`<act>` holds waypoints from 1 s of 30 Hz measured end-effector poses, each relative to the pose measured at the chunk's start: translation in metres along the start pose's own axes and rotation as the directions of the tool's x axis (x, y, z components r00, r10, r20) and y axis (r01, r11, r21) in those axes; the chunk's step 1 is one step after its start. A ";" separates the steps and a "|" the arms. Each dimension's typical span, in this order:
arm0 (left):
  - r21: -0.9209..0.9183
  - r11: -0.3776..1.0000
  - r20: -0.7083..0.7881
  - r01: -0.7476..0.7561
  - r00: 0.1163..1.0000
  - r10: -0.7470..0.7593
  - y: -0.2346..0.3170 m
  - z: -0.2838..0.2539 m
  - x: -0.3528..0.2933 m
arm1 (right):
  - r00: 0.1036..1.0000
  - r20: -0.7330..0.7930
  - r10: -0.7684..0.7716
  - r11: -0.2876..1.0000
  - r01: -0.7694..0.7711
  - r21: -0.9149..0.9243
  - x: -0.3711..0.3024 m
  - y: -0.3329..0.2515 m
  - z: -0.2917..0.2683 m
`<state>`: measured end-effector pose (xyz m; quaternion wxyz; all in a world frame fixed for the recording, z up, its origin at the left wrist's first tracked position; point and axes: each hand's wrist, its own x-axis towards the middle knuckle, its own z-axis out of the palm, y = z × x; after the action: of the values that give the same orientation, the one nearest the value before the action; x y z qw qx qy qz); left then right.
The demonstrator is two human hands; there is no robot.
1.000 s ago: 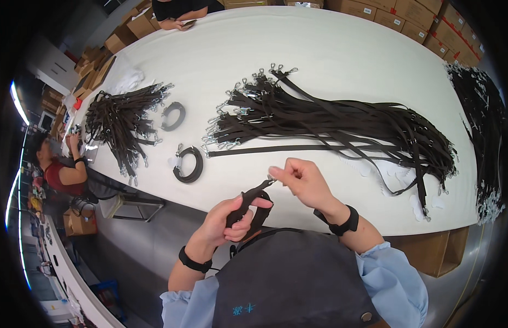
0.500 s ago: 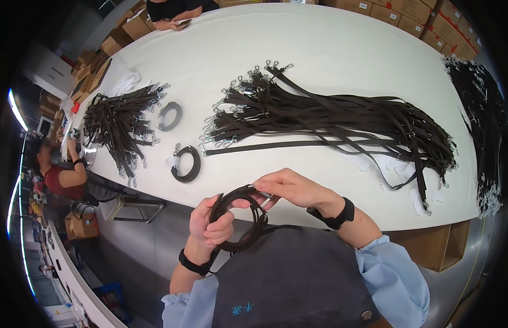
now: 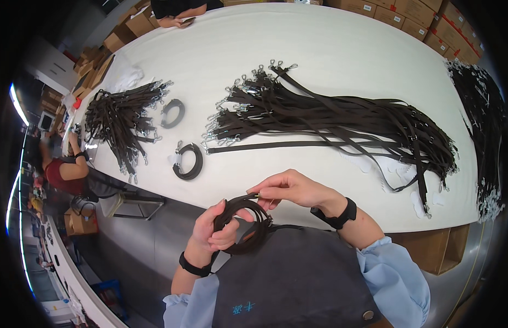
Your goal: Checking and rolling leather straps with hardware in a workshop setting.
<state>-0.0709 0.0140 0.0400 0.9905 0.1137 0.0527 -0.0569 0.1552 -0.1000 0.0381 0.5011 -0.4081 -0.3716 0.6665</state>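
Above the near table edge, in front of my apron, I hold a dark brown strap wound into a coil (image 3: 258,239). My left hand (image 3: 213,228) is closed round the coil's left side, with the thumb on top. My right hand (image 3: 294,188) pinches a small metal fitting at the coil's top. The fingers hide most of that fitting. Just beyond my hands lies another coiled strap (image 3: 195,163) with a metal clip and a white tag. A large heap of long dark straps (image 3: 330,117) with metal snap hooks stretches across the middle of the table.
A bundle of shorter straps (image 3: 116,121) and a grey ring-shaped roll (image 3: 172,113) lie on the left of the white table (image 3: 172,63). More straps (image 3: 477,136) hang at the right edge. Cardboard boxes (image 3: 412,13) stand behind. Two other people are at the far and left sides.
My right fingers have shifted slightly left and closed in on the fitting at the coil's top. The coil has turned a little in my left hand.
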 end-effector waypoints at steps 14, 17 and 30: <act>0.036 0.998 0.048 0.050 0.998 -0.051 -0.003 0.004 0.002 | 0.984 0.102 -0.149 0.958 0.169 -0.231 -0.005 -0.002 -0.003; -0.045 0.999 0.102 0.022 0.995 -0.017 -0.008 0.000 0.004 | 0.992 0.104 -0.065 0.998 0.065 0.008 -0.005 0.004 0.005; -0.192 0.969 0.123 -0.155 0.976 0.180 -0.019 -0.003 0.009 | 0.980 0.187 0.062 0.929 -0.125 0.347 0.002 0.014 0.020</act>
<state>-0.0644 -0.0050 0.0320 0.9992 0.0230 -0.0215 0.0243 0.1309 -0.1027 0.0329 0.5003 -0.2681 -0.2666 0.7789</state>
